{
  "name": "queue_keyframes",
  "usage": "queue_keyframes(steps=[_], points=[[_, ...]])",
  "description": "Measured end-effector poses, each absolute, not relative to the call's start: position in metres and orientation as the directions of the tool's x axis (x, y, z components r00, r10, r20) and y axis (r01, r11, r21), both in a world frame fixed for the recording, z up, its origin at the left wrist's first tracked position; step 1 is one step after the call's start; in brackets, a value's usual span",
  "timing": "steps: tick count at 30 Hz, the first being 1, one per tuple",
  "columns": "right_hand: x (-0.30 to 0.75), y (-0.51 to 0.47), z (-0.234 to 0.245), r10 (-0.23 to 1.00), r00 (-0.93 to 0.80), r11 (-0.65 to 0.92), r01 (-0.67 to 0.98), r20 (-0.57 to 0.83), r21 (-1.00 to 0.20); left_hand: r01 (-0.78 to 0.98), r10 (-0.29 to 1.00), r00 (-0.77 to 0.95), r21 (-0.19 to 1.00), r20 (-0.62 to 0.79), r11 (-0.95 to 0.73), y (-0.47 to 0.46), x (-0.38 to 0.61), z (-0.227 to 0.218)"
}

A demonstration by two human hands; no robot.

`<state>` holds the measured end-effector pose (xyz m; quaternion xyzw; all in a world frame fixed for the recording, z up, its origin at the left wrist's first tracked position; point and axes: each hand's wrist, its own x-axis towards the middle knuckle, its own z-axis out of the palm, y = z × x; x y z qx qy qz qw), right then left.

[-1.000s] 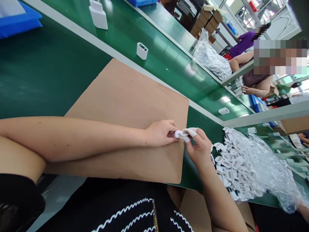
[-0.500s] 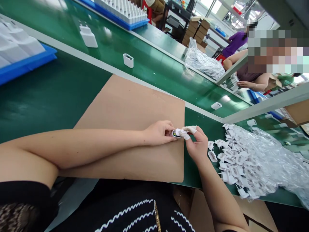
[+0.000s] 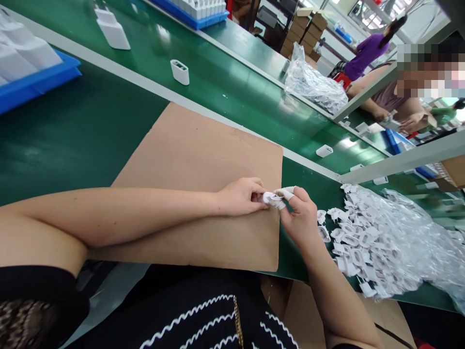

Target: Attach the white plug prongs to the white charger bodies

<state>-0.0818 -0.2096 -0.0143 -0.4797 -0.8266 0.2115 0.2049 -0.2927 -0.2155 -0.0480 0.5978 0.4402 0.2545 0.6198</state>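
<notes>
My left hand and my right hand meet over the right edge of a brown cardboard sheet. Both pinch one small white plastic part between them. White finger cots cover my right fingertips. A heap of several similar white parts lies just right of my right hand, spilling from a clear plastic bag.
A green conveyor belt runs behind the cardboard, carrying white shells and a charger body. A blue tray of white chargers sits far left. Another person works at the far right beyond a metal rail.
My hands stay together on the small part, turning it slightly. The parts on the belt have drifted left, and the view has shifted a little.
</notes>
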Motion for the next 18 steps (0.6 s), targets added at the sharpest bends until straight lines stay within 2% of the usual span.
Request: queue_keyframes(steps=[4, 7, 10, 14, 18], points=[[-0.084, -0.214, -0.017, 0.907, -0.404, 0.389, 0.7, 0.117, -0.598, 0.239, 0.853, 0.463, 0.961, -0.24, 0.141, -0.214, -0.292, -0.047], [-0.087, -0.215, -0.017, 0.93, -0.36, 0.321, 0.691, 0.077, -0.648, 0.323, 0.828, 0.48, 0.936, -0.289, 0.14, -0.208, -0.292, -0.045], [-0.088, -0.215, -0.015, 0.936, -0.35, 0.288, 0.722, 0.027, -0.629, 0.383, 0.796, 0.523, 0.918, -0.305, 0.101, -0.204, -0.293, -0.042], [-0.088, -0.218, -0.018, 0.962, -0.271, 0.228, 0.71, 0.041, -0.667, 0.417, 0.829, 0.534, 0.905, -0.164, -0.09, -0.21, -0.292, -0.042], [-0.09, -0.223, -0.028, 0.983, -0.157, 0.179, 0.671, 0.099, -0.72, 0.564, 0.842, 0.534, 0.774, -0.074, -0.289, -0.217, -0.289, -0.044]])
